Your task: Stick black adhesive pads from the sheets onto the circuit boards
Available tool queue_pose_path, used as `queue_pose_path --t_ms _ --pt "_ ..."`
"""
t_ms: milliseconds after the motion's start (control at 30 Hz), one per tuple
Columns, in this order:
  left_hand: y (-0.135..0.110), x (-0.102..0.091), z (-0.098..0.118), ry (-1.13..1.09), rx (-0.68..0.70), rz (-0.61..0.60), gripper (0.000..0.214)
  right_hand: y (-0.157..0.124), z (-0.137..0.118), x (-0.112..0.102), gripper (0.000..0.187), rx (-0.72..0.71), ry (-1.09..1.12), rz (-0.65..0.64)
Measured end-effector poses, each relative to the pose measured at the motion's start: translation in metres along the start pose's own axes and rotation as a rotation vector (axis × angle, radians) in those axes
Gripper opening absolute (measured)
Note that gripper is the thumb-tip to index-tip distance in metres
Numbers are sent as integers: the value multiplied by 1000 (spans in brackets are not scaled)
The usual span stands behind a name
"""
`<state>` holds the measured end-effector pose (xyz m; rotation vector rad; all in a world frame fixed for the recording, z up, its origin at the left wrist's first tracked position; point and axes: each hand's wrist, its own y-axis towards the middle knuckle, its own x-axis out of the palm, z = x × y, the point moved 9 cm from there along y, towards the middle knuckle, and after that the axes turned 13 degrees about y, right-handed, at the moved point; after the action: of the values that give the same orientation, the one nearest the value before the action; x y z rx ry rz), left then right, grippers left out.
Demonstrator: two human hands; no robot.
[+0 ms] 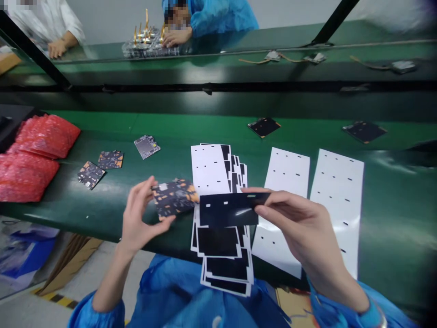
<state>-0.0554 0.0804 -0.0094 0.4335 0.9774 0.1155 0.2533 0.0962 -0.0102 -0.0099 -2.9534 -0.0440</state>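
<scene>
My left hand (138, 214) grips a small dark circuit board (175, 197) with orange patches by its left edge, thumb below and fingers above. My right hand (300, 223) pinches a black adhesive film sheet (228, 209) at its right end, held flat just right of the board. Both are above a stack of white backing sheets with black stickers (221, 255) lying on the green belt (102, 196).
Two bare white backing sheets (287, 173) (341, 182) lie to the right. More boards (91, 174) (110, 159) (147, 146) lie left, beside red bubble bags (37, 150). Black pieces (264, 126) (363, 131) sit farther back. Two people's hands (57, 48) (175, 37) rest across the line by a tray (146, 45).
</scene>
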Motion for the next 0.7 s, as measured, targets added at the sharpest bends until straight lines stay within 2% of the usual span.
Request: queue_pose_path --t_ms 100,167,233,400,700 --pt "6 4 60 -139 174 17 88 -1 -8 19 12 1 122 -69" --pt "12 1 83 -171 231 39 93 -1 -16 29 13 -26 153 -102" --pt "17 -1 94 -181 259 52 100 -2 -23 35 13 -58 132 -123" --pt "19 -2 95 -231 265 21 105 -5 -33 31 13 -84 -11 -118" --pt "16 2 94 -370 249 -3 107 -9 -35 20 13 -35 -38 -115"
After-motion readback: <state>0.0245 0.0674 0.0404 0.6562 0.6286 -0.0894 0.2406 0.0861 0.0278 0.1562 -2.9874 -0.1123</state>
